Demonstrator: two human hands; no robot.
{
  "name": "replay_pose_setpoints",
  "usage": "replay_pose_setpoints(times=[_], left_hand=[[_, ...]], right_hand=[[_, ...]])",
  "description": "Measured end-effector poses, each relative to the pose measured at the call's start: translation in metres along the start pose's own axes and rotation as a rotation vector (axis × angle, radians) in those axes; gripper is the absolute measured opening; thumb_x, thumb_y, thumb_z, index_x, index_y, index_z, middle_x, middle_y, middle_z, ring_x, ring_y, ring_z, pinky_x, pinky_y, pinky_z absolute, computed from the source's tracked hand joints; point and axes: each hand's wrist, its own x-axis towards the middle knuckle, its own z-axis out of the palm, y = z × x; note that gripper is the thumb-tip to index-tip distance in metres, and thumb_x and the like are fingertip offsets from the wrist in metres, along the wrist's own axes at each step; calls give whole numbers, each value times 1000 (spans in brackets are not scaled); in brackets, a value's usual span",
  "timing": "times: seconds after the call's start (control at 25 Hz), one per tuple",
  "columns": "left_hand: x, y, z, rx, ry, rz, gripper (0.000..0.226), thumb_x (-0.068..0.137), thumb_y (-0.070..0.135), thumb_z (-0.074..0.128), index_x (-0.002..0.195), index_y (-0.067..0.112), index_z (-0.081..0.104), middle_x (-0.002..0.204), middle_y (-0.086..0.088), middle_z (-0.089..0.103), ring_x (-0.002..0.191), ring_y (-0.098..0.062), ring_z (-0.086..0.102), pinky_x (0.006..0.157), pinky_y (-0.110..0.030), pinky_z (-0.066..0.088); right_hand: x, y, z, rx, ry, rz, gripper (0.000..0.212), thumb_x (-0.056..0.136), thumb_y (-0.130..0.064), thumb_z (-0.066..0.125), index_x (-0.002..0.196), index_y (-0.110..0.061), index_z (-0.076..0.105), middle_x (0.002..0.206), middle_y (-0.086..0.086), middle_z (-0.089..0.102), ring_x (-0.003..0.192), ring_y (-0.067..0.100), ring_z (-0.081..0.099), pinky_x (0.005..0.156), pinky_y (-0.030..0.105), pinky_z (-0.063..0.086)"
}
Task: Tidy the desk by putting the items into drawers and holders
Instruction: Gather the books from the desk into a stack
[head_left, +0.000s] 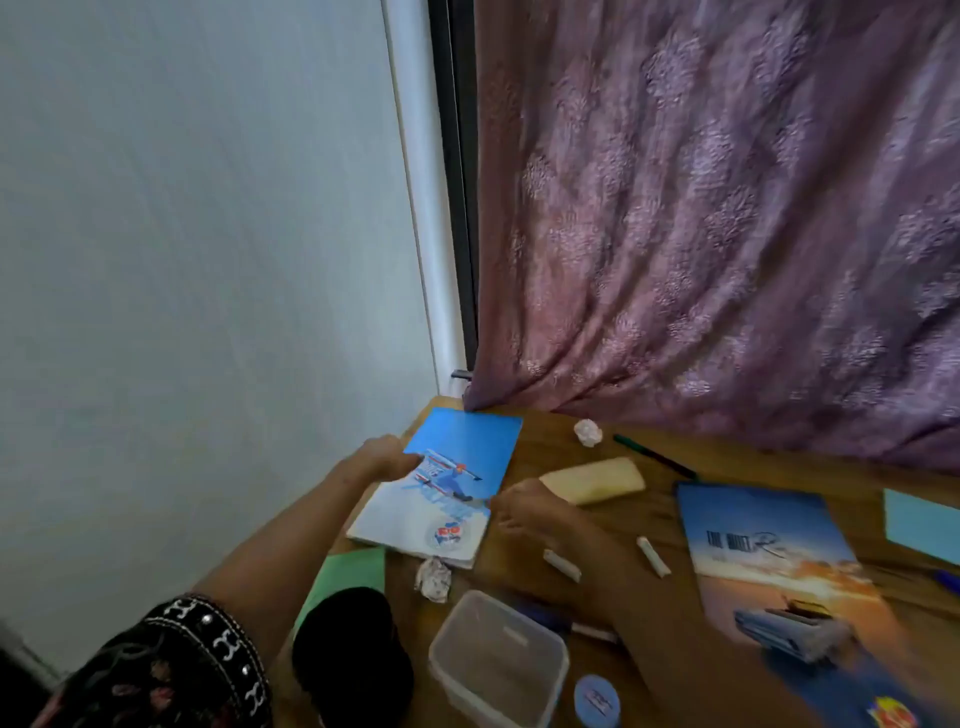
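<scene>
Wooden desk (649, 499) against a white wall and purple curtain (727, 234), and it looks barely tidied: notebook (447, 493), second book (769, 540), chalk sticks (653, 556), paper wads (432, 578), pen (654, 456) and clear tub (498, 660) all lie out. Left hand (387, 460) pinches the notebook's left edge; right hand (524, 506) rests on its right edge, grip unclear. No drawers or holders in view; the foreground is blurred.

A wooden desk (649, 512) carries a blue notebook (452, 483) at its far left, a sunset-cover book (779, 566) right, two crumpled papers, two white chalk sticks (653, 556), and a clear plastic box (498, 660) near.
</scene>
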Motion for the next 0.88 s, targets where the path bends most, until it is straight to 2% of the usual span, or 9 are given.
replay_pose_setpoints(times=[0.12, 0.36, 0.44, 0.56, 0.6, 0.68, 0.76, 0.84, 0.88], left_hand=[[12, -19, 17, 39, -35, -46, 53, 96, 37, 42, 137, 4, 42, 142, -18, 45, 128, -32, 45, 100, -31, 39], [30, -37, 32, -53, -69, -113, 61, 79, 52, 62, 124, 11, 56, 127, -11, 60, 116, -29, 56, 91, -31, 46], [36, -38, 36, -70, -94, -118, 71, 67, 58, 70, 124, 17, 55, 125, -8, 61, 114, -27, 57, 92, -32, 48], [44, -36, 42, -59, -121, -148, 107, 35, 76, 70, 127, 24, 52, 127, -4, 60, 114, -27, 58, 95, -36, 48], [45, -35, 39, -65, -121, -148, 107, 36, 76, 70, 127, 23, 52, 126, -3, 60, 115, -27, 58, 94, -35, 48], [37, -31, 20, -118, -150, -144, 70, 66, 55, 74, 118, 12, 57, 112, -6, 63, 108, -26, 62, 81, -29, 52], [32, -28, 1, -485, -274, -149, 21, 87, 25, 64, 92, 6, 58, 76, -6, 66, 71, -19, 69, 58, -26, 55], [19, -24, -20, -770, -378, -141, 23, 97, 13, 45, 77, 6, 52, 46, -1, 59, 35, -7, 57, 35, -17, 46], [13, -23, -31, -860, -373, -137, 24, 98, 11, 41, 78, 5, 52, 46, -2, 58, 31, -5, 53, 32, -16, 43]], right_hand=[[14, 0, 14, -70, -2, 60, 9, 86, -11, 65, 92, -8, 58, 70, -5, 52, 61, 6, 50, 50, 17, 43], [37, 1, 30, -149, 15, 122, 44, 84, -13, 66, 124, -6, 51, 116, 15, 59, 96, 25, 61, 66, 30, 56], [39, -3, 34, -143, 29, 145, 45, 82, -12, 67, 125, -8, 51, 120, 16, 58, 101, 26, 60, 64, 29, 56], [40, -4, 32, -171, 71, 171, 46, 76, -16, 70, 118, -10, 54, 116, 12, 58, 98, 23, 60, 63, 32, 59], [40, -4, 29, -158, 88, 176, 41, 77, -16, 69, 114, -10, 53, 114, 11, 58, 97, 22, 60, 62, 32, 58], [38, -2, 25, -74, 104, 203, 25, 82, -13, 65, 101, -12, 50, 110, 11, 58, 93, 22, 59, 61, 28, 55], [34, -1, 22, -5, 122, 210, 13, 85, -13, 63, 86, -12, 50, 96, 10, 59, 82, 20, 60, 60, 27, 52], [27, -5, 18, 49, 144, 190, 13, 86, -18, 62, 83, -10, 53, 83, 9, 57, 68, 18, 58, 53, 27, 49], [21, -10, 14, 87, 120, 198, 17, 88, -24, 61, 87, -8, 55, 81, 9, 58, 63, 17, 58, 52, 28, 48]])
